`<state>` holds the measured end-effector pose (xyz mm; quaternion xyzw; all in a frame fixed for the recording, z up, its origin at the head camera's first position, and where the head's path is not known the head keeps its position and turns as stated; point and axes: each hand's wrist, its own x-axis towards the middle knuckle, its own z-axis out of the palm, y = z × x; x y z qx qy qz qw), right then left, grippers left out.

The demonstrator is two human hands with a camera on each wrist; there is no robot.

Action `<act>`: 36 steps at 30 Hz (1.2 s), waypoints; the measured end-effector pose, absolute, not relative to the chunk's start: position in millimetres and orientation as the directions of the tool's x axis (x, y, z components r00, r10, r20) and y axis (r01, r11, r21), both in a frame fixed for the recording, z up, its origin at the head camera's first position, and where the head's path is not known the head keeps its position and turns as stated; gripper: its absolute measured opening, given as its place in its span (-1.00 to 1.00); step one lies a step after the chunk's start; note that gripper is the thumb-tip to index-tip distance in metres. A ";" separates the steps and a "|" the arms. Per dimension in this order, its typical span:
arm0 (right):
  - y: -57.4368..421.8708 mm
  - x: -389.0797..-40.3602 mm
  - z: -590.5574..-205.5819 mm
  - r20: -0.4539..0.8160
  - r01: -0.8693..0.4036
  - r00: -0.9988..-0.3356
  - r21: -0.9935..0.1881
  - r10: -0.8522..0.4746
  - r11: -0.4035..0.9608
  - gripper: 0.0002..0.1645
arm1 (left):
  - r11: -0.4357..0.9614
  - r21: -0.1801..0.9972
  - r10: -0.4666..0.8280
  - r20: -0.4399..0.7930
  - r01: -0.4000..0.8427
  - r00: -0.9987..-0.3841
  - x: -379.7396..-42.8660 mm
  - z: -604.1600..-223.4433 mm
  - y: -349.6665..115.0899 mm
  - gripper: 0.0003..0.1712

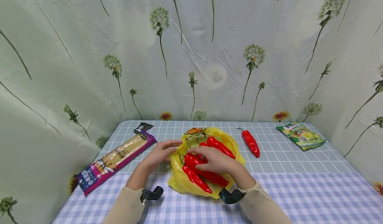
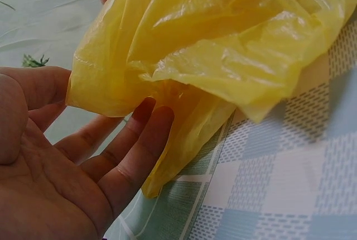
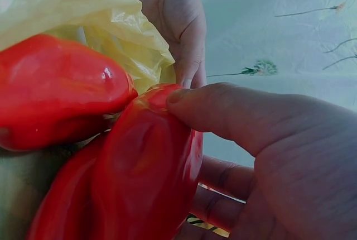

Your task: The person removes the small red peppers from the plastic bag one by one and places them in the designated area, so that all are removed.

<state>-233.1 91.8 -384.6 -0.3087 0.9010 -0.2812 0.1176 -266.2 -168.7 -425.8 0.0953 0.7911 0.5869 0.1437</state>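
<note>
Left hand point(image 1: 163, 152): pinching the left rim of the yellow bag point(image 1: 178, 179)
Right hand point(image 1: 210, 159): clamped on a red pepper point(image 3: 146, 164) within the bag's mouth
Loose pepper point(image 1: 250, 143): on the far bench point(image 1: 285, 160), right of the bag

Left hand point(image 1: 159, 154) pinching; right hand point(image 1: 213, 159) gripping

No word, brand or number can be read with certainty; the print is too small and blurred. On the long, flat purple plastic package with a clear window point(image 1: 116, 160), white lettering stands on the blue lower end, a line of dark characters runs along the pale middle, and a dark oval emblem sits near the upper end. The small, crumpled black plastic packet point(image 1: 143, 127) bears whitish marks. The glossy green-and-yellow rectangular plastic packet point(image 1: 301, 136) carries pale, brand-like lettering near its upper edge.
</note>
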 end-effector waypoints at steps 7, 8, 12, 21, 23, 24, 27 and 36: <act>93.5 -233.5 -383.9 -0.033 -0.491 -0.779 -0.588 -0.626 0.643 -0.33 | 0.293 0.956 0.317 -0.118 -0.021 -0.941 -264.7 -425.7 -168.8 -0.58; 94.1 -233.6 -383.8 -0.030 -0.493 -0.779 -0.589 -0.627 0.641 -0.33 | 0.296 0.955 0.318 -0.118 -0.020 -0.941 -264.6 -426.0 -169.0 -0.58; 97.5 -233.5 -381.6 -0.007 -0.500 -0.782 -0.590 -0.623 0.634 -0.35 | 0.305 0.952 0.316 -0.122 -0.021 -0.941 -264.2 -427.1 -169.2 -0.59; 108.7 -236.4 -370.8 0.074 -0.511 -0.792 -0.623 -0.606 0.593 -0.34 | 0.307 0.951 0.299 -0.130 -0.034 -0.945 -264.9 -427.4 -168.9 -0.59; 112.1 -237.4 -368.7 0.086 -0.509 -0.798 -0.627 -0.597 0.590 -0.33 | 0.307 0.951 0.301 -0.131 -0.034 -0.945 -265.2 -427.7 -169.1 -0.58; 113.9 -237.5 -367.4 0.091 -0.505 -0.802 -0.632 -0.590 0.588 -0.32 | 0.306 0.951 0.301 -0.131 -0.035 -0.945 -265.3 -427.8 -169.2 -0.58; 119.6 -238.5 -363.2 0.120 -0.510 -0.807 -0.637 -0.578 0.579 -0.32 | 0.306 0.951 0.302 -0.129 -0.032 -0.944 -265.4 -427.8 -169.3 -0.57; 143.7 -243.7 -353.6 0.169 -0.466 -0.850 -0.682 -0.498 0.564 -0.31 | 0.309 0.950 0.297 -0.131 -0.035 -0.946 -265.5 -427.0 -166.5 -0.59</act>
